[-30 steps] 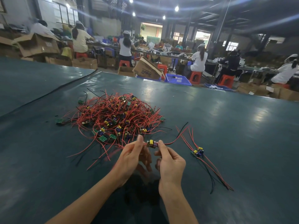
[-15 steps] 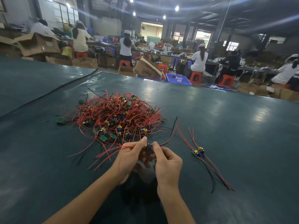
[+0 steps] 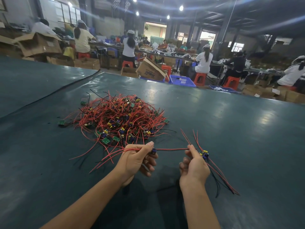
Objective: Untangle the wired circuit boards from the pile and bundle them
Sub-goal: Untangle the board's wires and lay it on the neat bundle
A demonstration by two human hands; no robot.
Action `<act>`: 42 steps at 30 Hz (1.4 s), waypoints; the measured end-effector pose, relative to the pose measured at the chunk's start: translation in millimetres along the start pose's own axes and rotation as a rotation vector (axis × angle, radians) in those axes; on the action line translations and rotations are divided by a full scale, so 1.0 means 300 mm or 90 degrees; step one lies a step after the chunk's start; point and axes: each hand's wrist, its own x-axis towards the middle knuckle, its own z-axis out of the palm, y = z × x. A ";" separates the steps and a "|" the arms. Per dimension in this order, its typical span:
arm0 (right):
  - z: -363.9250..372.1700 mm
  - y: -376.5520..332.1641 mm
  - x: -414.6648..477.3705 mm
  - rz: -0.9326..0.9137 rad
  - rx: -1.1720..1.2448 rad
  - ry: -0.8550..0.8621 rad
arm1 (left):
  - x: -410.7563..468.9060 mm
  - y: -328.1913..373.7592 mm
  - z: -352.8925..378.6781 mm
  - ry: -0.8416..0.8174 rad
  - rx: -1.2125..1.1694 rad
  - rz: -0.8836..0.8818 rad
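Note:
A tangled pile (image 3: pixel 118 119) of small green circuit boards with red and black wires lies on the dark green table (image 3: pixel 231 129). My left hand (image 3: pixel 137 160) pinches one small board (image 3: pixel 153 151) just in front of the pile, its red leads trailing left. My right hand (image 3: pixel 194 164) pinches the same board's red and black wires, stretched straight between both hands. A separated bundle (image 3: pixel 204 154) of wired boards lies just right of my right hand, its wires running toward me.
A loose green board (image 3: pixel 61 122) lies left of the pile. A seam (image 3: pixel 49 95) crosses the table at the left. Beyond the far edge stand cardboard boxes (image 3: pixel 151 70), blue crates (image 3: pixel 181 80), red stools and seated workers.
My hands have drawn apart: the right hand slid rightward along the wires and pulled them taut, while the left kept the board. The board's leads have come free of the pile.

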 end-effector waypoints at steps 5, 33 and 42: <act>-0.004 -0.007 -0.009 0.062 0.030 -0.061 | 0.002 0.000 -0.007 0.011 -0.012 0.009; 0.000 0.078 -0.103 -0.140 -0.284 -0.303 | -0.006 0.008 -0.023 -0.091 0.005 -0.049; 0.008 0.104 -0.114 -0.124 -0.368 -0.343 | 0.010 -0.006 -0.029 -0.099 0.013 -0.131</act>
